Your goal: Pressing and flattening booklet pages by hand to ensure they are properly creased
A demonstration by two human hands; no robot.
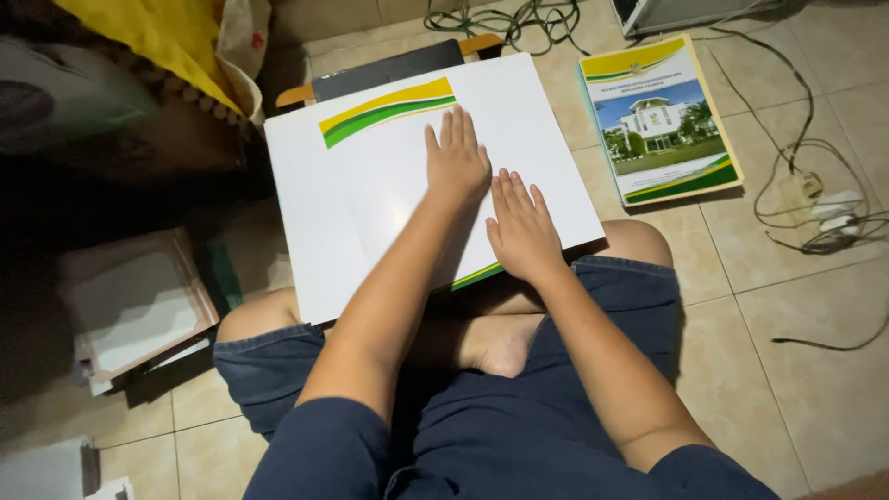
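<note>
I see both hands flat, palms down, on the white sheet [370,199], which lies across the lap and knees w/ its far edge toward the board [389,67]. Left hand [456,159] sits further up the sheet, fingers straight and close together, pointing away from the body; forearm runs back diagonally to the lower left. Right hand [521,227] lies just beside it, nearer the body, fingers a bit spread, heel near the sheet's lower edge; forearm runs back to the lower right. Neither hand grips anything: both fully open, pressing on the sheet, nothing held between fingers.

Around, big to small: tiled floor [796,370]; dark pile w/ yellow cloth [153,32] at top left; a flat frame-like stack [134,301] at left, well apart from the hands; the dark board behind the sheet, partly hidden by it; a booklet [659,118] w/ a building photo on its cover, on the floor to the right, near but not touching the sheet; cables [815,199] at right and along the top; a small plug block [838,211] among them.

Nothing lies over the sheet except the 2 hands and their forearms.

Count: 2 hands, 1 sheet w/ 1 yellow-green stripe band showing at top and a bit at the bottom edge, 1 booklet, 1 board; cables too tangled to count.
</note>
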